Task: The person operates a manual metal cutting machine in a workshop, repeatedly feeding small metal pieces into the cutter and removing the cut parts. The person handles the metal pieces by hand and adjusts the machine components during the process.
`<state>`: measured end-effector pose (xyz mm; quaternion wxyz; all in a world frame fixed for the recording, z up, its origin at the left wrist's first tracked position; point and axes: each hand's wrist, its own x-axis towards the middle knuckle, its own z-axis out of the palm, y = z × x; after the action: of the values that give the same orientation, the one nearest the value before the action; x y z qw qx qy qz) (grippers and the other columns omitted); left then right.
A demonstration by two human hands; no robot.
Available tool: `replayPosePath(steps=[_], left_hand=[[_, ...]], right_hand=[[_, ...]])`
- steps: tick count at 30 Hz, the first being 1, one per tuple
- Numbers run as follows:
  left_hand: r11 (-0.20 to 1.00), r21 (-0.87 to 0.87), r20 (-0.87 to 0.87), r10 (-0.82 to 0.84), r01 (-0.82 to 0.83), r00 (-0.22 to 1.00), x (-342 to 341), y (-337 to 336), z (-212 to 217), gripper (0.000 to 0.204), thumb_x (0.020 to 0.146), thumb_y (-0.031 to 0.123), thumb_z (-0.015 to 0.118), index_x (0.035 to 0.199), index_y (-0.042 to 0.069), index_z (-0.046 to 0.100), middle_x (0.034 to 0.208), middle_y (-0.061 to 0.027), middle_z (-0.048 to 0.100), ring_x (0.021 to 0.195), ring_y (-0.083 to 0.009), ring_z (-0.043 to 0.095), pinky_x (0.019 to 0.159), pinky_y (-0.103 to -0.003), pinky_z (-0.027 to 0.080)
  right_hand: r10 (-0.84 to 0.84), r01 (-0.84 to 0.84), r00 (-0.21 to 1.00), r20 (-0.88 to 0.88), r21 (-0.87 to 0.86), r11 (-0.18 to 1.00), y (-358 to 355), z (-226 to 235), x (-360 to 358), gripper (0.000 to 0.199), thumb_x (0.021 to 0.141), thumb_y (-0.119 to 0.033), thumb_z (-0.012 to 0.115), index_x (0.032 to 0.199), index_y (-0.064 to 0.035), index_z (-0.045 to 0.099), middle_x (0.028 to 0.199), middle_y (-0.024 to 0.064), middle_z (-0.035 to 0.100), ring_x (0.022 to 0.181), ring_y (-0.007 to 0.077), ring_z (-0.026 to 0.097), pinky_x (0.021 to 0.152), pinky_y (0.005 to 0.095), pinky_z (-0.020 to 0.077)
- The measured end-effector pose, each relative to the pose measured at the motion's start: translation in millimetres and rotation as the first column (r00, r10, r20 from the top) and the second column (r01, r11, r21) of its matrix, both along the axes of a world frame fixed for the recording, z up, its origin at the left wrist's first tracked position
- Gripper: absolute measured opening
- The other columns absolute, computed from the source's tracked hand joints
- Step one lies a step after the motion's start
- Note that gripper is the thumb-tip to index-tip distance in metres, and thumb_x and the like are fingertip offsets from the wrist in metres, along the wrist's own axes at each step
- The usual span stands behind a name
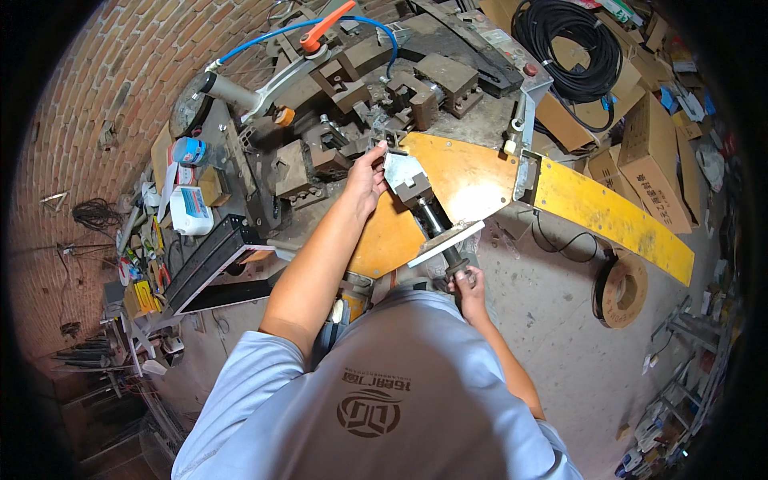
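Note:
A pale angled metal piece lies at the inner corner of the machine, against a dark clamp block. My left hand is closed at its left edge, with thumb and fingers near the top; part of the grip is hidden. From the block a shiny round rod runs toward me, through a whitish mounting plate. Below that plate a dark cylindrical clamp handle sticks out, and my right hand is wrapped round its near end. A yellow-orange machine plate lies beneath these parts.
A long yellow arm extends right from the machine. Dark metal blocks and an orange-handled lever stand behind. A blue-lidded tub and white bottle sit left. Cardboard boxes and a tape reel are right.

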<state>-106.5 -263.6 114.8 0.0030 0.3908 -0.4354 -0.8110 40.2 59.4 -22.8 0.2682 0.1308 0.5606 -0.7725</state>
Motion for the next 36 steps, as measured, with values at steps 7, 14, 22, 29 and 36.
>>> replayPosePath(steps=[7, 14, 22, 29, 36], left_hand=[[1.000, 0.020, -0.026, -0.013, 0.014, 1.000, 0.0, -2.4, -4.2, 0.028, 0.092, 0.036, 0.072, 0.103, 0.011, 0.066, 0.094, -0.0039, 0.069, 0.087, -0.0179, 0.069, 0.086, -0.036, 0.059], [1.000, 0.011, -0.001, 0.001, -0.001, 1.000, -0.6, -2.1, -6.2, 0.030, 0.092, 0.036, 0.072, 0.103, 0.009, 0.065, 0.096, -0.0050, 0.068, 0.089, -0.0187, 0.069, 0.085, -0.036, 0.059], [1.000, 0.016, 0.000, -0.012, 0.012, 1.000, 1.2, -0.5, -3.7, 0.034, 0.093, 0.039, 0.072, 0.107, 0.009, 0.067, 0.099, -0.0045, 0.068, 0.092, -0.0180, 0.067, 0.086, -0.035, 0.055], [1.000, 0.018, -0.001, -0.019, 0.019, 1.000, 1.0, -1.4, -4.1, 0.036, 0.092, 0.039, 0.072, 0.108, 0.007, 0.065, 0.098, -0.0053, 0.068, 0.092, -0.0186, 0.069, 0.086, -0.035, 0.058], [1.000, -0.014, 0.024, -0.012, 0.013, 1.000, 1.2, -0.1, -3.6, 0.036, 0.095, 0.038, 0.071, 0.110, 0.007, 0.063, 0.102, -0.0056, 0.069, 0.093, -0.0179, 0.069, 0.086, -0.034, 0.058]], right_hand=[[0.041, 0.090, 0.925, 0.378, -0.322, 0.942, -0.2, 9.1, -1.1, 0.031, 0.100, -0.013, 0.066, 0.121, -0.0045, 0.044, 0.095, 0.0092, 0.063, 0.078, 0.0155, 0.063, 0.074, 0.0309, 0.0540], [0.054, -0.054, 0.998, 0.014, -0.009, 0.999, -1.0, 12.4, -0.9, 0.039, 0.098, -0.009, 0.067, 0.127, -0.0059, 0.042, 0.099, 0.0089, 0.062, 0.087, 0.0150, 0.062, 0.078, 0.0295, 0.0531], [0.216, -0.111, 0.929, -0.299, 0.333, 0.936, 1.9, 2.9, -0.7, 0.035, 0.102, -0.026, 0.060, 0.125, -0.0068, 0.042, 0.098, 0.0153, 0.064, 0.082, 0.0234, 0.065, 0.076, 0.0355, 0.0559], [-0.020, 0.092, 0.952, 0.305, -0.224, 0.970, 9.1, -0.9, 0.3, 0.036, 0.102, -0.019, 0.062, 0.128, -0.0072, 0.040, 0.104, 0.0140, 0.063, 0.083, 0.0195, 0.064, 0.077, 0.0346, 0.0543], [0.142, -0.154, 0.985, 0.094, 0.143, 0.978, 8.6, 10.1, -6.1, 0.042, 0.094, -0.006, 0.071, 0.127, -0.0035, 0.046, 0.095, 0.0039, 0.058, 0.084, 0.0140, 0.064, 0.076, 0.0284, 0.0524]])
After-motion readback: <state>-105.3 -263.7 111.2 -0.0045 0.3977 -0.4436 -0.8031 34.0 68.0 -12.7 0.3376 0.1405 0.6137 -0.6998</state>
